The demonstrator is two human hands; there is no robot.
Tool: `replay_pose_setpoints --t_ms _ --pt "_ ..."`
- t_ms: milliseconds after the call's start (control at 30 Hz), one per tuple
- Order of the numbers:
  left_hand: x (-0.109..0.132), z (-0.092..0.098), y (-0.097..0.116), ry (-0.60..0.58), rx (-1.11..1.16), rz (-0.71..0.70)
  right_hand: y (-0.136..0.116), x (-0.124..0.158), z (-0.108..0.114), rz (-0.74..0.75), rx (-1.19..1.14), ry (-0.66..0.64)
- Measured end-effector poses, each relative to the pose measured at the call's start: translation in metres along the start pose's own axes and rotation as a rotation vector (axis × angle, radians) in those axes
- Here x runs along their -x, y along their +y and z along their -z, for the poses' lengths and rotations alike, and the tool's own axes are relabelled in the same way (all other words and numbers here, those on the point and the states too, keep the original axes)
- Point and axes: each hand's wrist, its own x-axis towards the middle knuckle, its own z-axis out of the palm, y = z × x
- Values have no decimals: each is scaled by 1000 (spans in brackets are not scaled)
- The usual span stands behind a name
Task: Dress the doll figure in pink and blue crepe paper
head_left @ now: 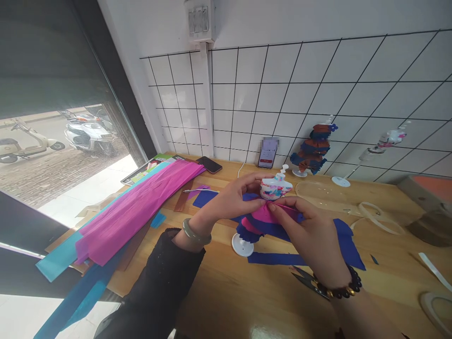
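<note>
A small dress form (pixel 274 189) with a paint-splashed white bust tilts between my hands, its round white base (pixel 243 245) low on the left. Pink and dark blue crepe paper (pixel 263 215) wraps its lower part as a skirt. My left hand (pixel 235 200) grips the form at its waist, thumb pressed on the top of the pink paper. With thumb and fingers, my right hand (pixel 312 230) pinches the pink paper just under the bust. Beneath the right hand lie a dark blue paper strip (pixel 275 258) and black scissors (pixel 309 284), partly covered by the wrist.
On the left, long pink (pixel 141 207) and light blue paper sheets overhang the table edge. A black phone (pixel 210 165) lies behind them; another phone (pixel 268 153) leans on the tiled wall. A dressed form (pixel 314 148) and a bare one (pixel 390 139) stand at the back. Tape rolls (pixel 436 306) lie right.
</note>
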Motion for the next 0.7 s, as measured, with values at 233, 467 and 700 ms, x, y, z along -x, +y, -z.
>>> replay_pose_setpoints --t_ms 233,467,700 --pt "1 0 -2 -13 -15 -21 -1 -1 -2 -47 -28 13" --pt "1 -4 4 -1 -20 34 1 -1 -3 -122 -81 -3" --pt "-2 -8 0 35 -69 10 5 -6 -4 -261 -299 -85"
